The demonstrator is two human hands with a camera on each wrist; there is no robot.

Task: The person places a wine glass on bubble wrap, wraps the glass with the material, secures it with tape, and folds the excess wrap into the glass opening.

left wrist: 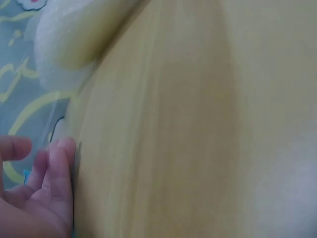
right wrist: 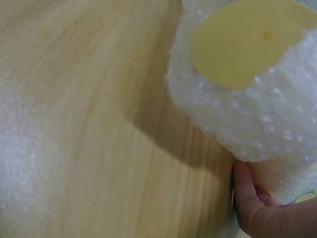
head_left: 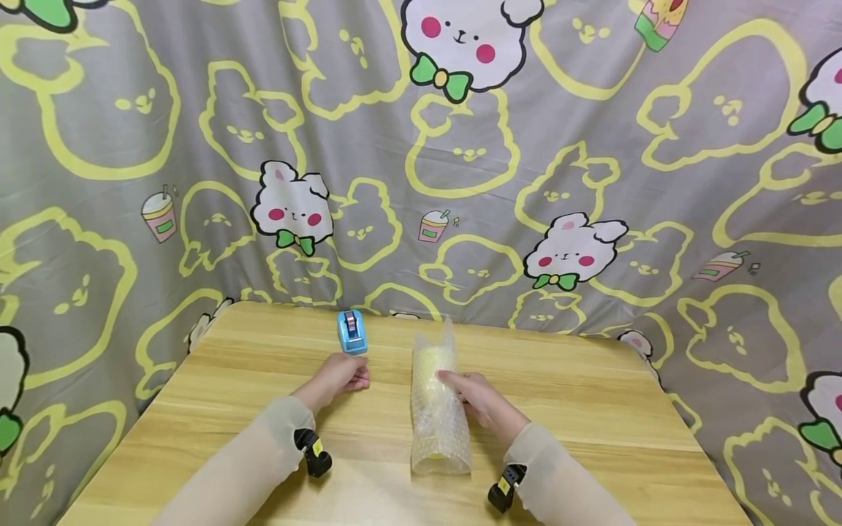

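A yellow cylinder point(right wrist: 233, 49) lies inside a sleeve of clear bubble wrap point(head_left: 437, 424) on the wooden table. Its round flat end, with a small hole, shows in the right wrist view. My right hand point(head_left: 485, 402) holds the wrapped cylinder from the right, thumb on top and fingers low along its side. My left hand point(head_left: 338, 376) rests at the table just in front of a blue tape dispenser point(head_left: 352, 333), holding nothing. In the left wrist view its fingers point(left wrist: 58, 183) are loosely bent, with the thumb apart from them.
The wood-grain table point(head_left: 579, 438) ends at the back against a grey curtain point(head_left: 368, 146) with cartoon prints, which also hangs along both sides. The bubble wrap's loose far end stands up in points beyond the cylinder. A black camera is strapped on each sleeved wrist.
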